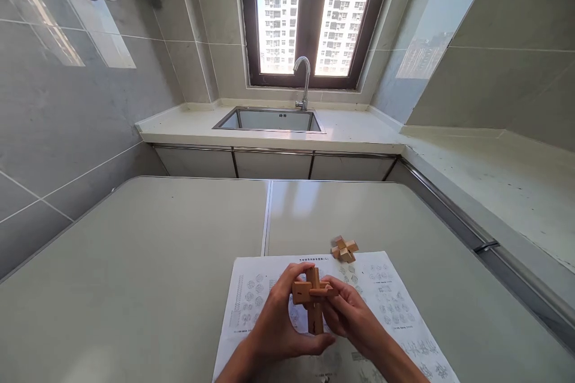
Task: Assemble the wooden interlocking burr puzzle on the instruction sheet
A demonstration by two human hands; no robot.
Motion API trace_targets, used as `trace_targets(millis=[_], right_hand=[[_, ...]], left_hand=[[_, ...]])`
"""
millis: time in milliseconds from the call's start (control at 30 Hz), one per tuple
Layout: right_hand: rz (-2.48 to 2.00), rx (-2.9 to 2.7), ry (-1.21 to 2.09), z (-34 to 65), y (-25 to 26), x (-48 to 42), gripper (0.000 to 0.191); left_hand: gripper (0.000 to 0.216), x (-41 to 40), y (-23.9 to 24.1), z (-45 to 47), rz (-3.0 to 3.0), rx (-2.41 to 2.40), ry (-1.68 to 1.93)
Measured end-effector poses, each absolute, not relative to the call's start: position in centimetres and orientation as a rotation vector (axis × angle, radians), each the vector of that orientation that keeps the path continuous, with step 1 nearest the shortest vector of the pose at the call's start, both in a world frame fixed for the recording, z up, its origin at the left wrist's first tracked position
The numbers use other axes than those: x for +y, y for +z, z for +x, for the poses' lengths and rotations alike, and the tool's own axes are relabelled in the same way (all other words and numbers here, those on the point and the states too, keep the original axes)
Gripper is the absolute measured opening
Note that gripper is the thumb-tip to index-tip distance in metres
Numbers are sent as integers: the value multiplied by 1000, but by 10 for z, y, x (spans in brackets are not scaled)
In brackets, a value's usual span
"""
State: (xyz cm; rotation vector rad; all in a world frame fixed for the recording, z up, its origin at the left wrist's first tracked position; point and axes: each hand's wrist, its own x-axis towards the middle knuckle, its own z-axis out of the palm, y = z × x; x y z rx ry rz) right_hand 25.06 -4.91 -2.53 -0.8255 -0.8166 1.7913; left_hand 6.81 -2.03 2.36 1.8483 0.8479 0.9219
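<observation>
Both of my hands hold a wooden interlocking puzzle (313, 298), a cross of notched bars, just above a printed instruction sheet (386, 299). My left hand (281, 323) grips its left side, fingers curled round a bar and thumb below. From the right, my right hand (348, 314) pinches a horizontal bar. A second, smaller assembled wooden puzzle (344, 248) rests on the sheet's far edge, beyond my hands.
The sheet lies on a grey table (135, 263) with a seam down its middle. Beyond the table stands a counter with a steel sink (269, 119) and a tap (305, 81) under a window. Another counter (494, 179) runs along the right.
</observation>
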Motion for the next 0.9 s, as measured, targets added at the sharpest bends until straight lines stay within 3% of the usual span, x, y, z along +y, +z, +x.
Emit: trace_targets(millis=[200, 467, 700, 900], right_hand=[[-796, -821, 1766, 251, -28, -48, 42], [-861, -613, 1811, 258, -29, -48, 41], [-901, -515, 1794, 265, -38, -48, 36], [-875, -593, 1791, 263, -38, -47, 35]], left_hand=[[105, -18, 22, 65, 1842, 847, 879], [100, -13, 21, 64, 1674, 653, 857], [64, -12, 14, 64, 1651, 692, 827], [52, -13, 11, 66, 1702, 685, 893]])
